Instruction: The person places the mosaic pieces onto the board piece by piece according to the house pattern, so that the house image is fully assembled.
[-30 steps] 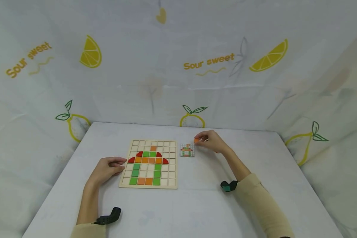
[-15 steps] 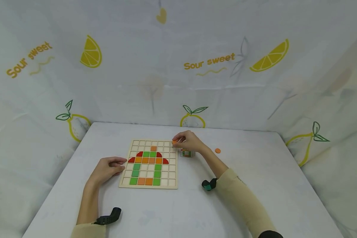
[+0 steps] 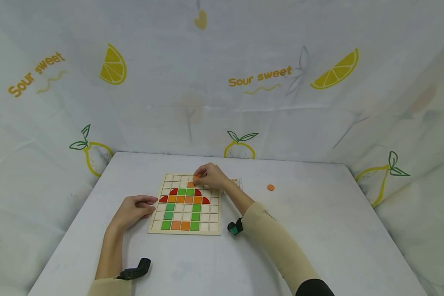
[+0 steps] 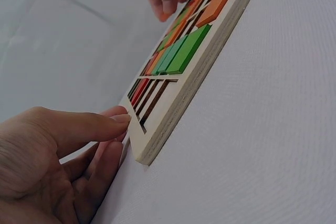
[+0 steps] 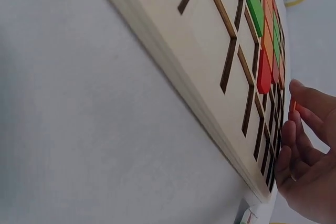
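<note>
In the head view, a wooden grid board (image 3: pixel 215 213) lies on the white table, with green, red and orange tiles forming a pattern in its cells. My right hand (image 3: pixel 211 176) is over the board's far part, pinching a small orange disc (image 5: pixel 293 107) between thumb and fingertips. The disc is close above an orange square tile (image 3: pixel 190 185) near the far edge. At the board's left edge, my left hand (image 3: pixel 133 210) rests with relaxed fingers; in the left wrist view its thumb (image 4: pixel 113 124) touches the board's side near a corner.
A second orange disc (image 3: pixel 270 187) lies on the table to the right of the board. Beside the board's right edge is a small pattern card (image 3: pixel 238 181), mostly covered by my right hand and forearm. A white printed cloth (image 3: pixel 163 115) hangs behind the table.
My right hand has moved left from beside the pattern card to over the board, carrying the orange disc. The second disc came into view. My left hand and the board have stayed put.
</note>
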`<state>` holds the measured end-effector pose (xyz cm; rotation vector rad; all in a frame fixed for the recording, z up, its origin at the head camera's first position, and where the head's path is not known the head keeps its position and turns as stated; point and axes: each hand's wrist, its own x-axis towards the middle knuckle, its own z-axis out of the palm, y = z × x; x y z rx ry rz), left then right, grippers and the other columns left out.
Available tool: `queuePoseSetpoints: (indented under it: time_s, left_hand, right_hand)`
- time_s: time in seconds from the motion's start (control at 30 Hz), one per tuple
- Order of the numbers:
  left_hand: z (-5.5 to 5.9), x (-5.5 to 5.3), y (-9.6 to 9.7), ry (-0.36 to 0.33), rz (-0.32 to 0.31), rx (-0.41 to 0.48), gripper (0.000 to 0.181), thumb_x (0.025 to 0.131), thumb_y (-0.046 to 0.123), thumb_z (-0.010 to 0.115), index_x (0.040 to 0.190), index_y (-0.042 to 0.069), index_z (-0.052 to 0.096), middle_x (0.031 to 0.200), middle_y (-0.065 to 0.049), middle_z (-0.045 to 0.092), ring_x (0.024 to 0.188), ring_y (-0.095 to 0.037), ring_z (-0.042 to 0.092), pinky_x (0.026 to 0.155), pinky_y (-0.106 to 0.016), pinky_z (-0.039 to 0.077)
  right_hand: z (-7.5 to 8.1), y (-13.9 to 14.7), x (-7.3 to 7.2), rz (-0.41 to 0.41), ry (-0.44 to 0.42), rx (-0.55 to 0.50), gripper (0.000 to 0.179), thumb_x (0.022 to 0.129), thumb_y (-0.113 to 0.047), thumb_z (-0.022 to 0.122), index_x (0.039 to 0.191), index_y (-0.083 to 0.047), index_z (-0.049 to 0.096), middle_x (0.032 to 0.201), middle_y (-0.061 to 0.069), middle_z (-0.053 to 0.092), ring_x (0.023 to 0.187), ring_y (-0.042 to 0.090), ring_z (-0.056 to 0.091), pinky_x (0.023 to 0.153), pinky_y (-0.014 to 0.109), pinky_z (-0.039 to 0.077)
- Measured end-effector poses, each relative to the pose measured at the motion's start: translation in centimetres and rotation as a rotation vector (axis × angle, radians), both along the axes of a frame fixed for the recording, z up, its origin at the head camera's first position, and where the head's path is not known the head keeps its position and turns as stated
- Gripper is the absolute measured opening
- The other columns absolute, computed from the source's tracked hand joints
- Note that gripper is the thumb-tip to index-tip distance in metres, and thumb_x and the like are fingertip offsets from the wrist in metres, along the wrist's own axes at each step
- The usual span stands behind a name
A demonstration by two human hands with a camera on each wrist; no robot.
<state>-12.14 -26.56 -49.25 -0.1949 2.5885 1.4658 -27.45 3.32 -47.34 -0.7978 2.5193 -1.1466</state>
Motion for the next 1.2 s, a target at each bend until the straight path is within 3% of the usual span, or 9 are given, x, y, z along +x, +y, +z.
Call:
queuePoseSetpoints:
  time_s: [0.47,0.63,0.9,1.03,1.2]
  left_hand:
    - [0.1,0.1,-0.1,0.015,-0.016,-0.001,0.038,0.098,0.011,0.078,0.132,-0.004,0.072,0.102,-0.010,0.076,0.086,-0.013,0.065,0.072,-0.020,0.058]
    - [0.0,0.0,-0.1,0.017,-0.016,-0.011,0.037,0.098,0.011,0.078,0.132,-0.004,0.073,0.099,-0.008,0.076,0.084,-0.011,0.064,0.071,-0.020,0.057]
    - [0.1,0.0,0.1,0.004,0.002,-0.008,0.036,0.098,0.010,0.078,0.132,-0.002,0.073,0.101,-0.009,0.075,0.086,-0.014,0.064,0.071,-0.019,0.057]
    - [0.1,0.0,0.1,0.000,0.005,-0.001,0.037,0.099,0.011,0.077,0.133,-0.003,0.073,0.102,-0.011,0.075,0.088,-0.015,0.064,0.070,-0.019,0.057]
    - [0.1,0.1,0.1,0.001,0.003,-0.002,0.037,0.099,0.011,0.077,0.133,-0.004,0.072,0.106,-0.013,0.076,0.089,-0.014,0.065,0.072,-0.019,0.058]
  right_hand:
    - [-0.1,-2.0,0.6,-0.127,0.015,0.087,0.022,0.099,-0.026,0.081,0.116,-0.013,0.080,0.109,0.005,0.078,0.093,0.015,0.065,0.080,0.028,0.048]
    - [0.1,-2.3,0.9,-0.159,0.003,0.119,0.024,0.099,-0.029,0.081,0.118,-0.015,0.079,0.112,0.004,0.079,0.099,0.018,0.068,0.082,0.033,0.051]
    - [0.4,-1.2,0.8,-0.138,-0.021,-0.012,0.019,0.102,-0.017,0.076,0.117,-0.006,0.080,0.115,0.012,0.081,0.108,0.025,0.074,0.094,0.035,0.059]
    - [0.6,-0.1,0.3,-0.136,-0.051,-0.079,0.018,0.102,-0.012,0.074,0.116,-0.002,0.080,0.112,0.015,0.079,0.104,0.025,0.073,0.089,0.030,0.058]
    - [0.7,1.6,-0.4,-0.153,-0.051,-0.070,0.018,0.102,-0.014,0.074,0.115,-0.003,0.080,0.109,0.013,0.078,0.097,0.018,0.069,0.082,0.023,0.053]
